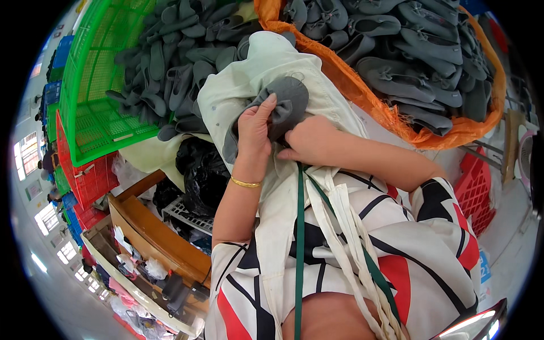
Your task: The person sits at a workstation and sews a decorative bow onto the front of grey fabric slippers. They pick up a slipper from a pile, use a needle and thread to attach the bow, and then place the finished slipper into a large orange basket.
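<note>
My left hand (256, 129) grips a grey cloth shoe (293, 97) above my lap, with its thumb pressed on the fabric. Against the shoe's lower right edge, my right hand (313, 139) is closed, its fingers curled in and the tips partly hidden by the shoe. A thin loop of thread stands up at the shoe's far end. Beneath the shoe a pale cloth apron (258, 62) covers my lap, and a green strap (300, 226) runs down from near my right hand.
Ahead to the left, a green plastic basket (76, 107) holds many grey shoes. An orange sack (340, 79) full of similar shoes stands ahead to the right. A black plastic bag (198, 170) and a wooden drawer (164, 226) are at my left; a red crate (475, 190) is at my right.
</note>
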`<state>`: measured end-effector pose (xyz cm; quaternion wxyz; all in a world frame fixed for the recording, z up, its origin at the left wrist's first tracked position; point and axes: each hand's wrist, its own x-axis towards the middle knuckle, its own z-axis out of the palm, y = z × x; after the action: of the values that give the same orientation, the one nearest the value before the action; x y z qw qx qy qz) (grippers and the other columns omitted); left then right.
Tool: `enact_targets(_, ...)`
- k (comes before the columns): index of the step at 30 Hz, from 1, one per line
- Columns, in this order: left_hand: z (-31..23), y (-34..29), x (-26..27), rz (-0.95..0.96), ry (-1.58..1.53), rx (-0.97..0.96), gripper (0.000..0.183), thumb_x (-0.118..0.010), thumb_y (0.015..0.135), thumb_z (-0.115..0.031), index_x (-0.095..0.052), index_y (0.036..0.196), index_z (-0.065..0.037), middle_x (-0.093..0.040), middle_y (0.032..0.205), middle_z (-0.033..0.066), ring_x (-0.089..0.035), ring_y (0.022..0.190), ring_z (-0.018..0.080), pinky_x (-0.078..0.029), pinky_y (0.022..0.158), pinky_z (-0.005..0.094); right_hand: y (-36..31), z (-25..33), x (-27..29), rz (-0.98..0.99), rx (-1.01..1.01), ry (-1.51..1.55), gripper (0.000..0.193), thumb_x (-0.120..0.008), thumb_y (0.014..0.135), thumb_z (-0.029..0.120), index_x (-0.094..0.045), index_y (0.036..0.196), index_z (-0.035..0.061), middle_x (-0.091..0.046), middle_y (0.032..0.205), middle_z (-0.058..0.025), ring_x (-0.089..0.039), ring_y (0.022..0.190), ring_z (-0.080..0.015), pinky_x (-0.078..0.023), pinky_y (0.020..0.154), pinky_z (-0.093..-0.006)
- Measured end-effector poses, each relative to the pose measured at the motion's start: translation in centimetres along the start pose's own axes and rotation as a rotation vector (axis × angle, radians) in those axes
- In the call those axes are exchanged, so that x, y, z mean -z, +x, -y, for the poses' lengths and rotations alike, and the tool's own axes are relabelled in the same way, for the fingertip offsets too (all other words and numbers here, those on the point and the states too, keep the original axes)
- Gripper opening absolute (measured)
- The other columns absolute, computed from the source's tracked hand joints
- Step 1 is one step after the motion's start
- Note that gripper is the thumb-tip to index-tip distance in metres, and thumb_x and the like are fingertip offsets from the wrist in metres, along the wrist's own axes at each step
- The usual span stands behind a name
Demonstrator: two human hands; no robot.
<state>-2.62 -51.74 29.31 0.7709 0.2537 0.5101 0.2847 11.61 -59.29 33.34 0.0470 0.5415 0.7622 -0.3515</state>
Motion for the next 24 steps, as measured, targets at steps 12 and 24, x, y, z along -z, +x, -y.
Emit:
enact_targets(12, 1.1, -0.7, 0.2, 0.005, 0.030, -0.124, 0.021, -0.073, 0.091, -0.022, -0.066, 0.087, -0.003, -0.067, 0.082, 0.0012, -0.056, 0.070, 0.0072, -0.043, 0.065, 0.0223, -4.4, -5.1, 0.9, -0.048, 0.036, 0.556, 0.023, -0.062, 0.084, 0.010, -0.052, 0.105, 0.0048, -0.066, 0.085, -0.0137, -0.065, 0.079, -0.0266, -0.049, 0.071, -0.0383)
enact_targets(24, 2.6, -1.7, 0.7, 0.154, 0.004, -0.117, 0.020, -0.068, 0.094, -0.015, -0.069, 0.103, 0.003, -0.071, 0.096, 0.0068, -0.065, 0.085, 0.0129, -0.051, 0.081, 0.0263, -2.5, -5.9, -1.3, -0.589, -0.054, 0.766, 0.033, -0.060, 0.093, 0.032, -0.064, 0.079, 0.0022, -0.063, 0.076, -0.0155, -0.060, 0.074, -0.0327, -0.048, 0.067, -0.0409)
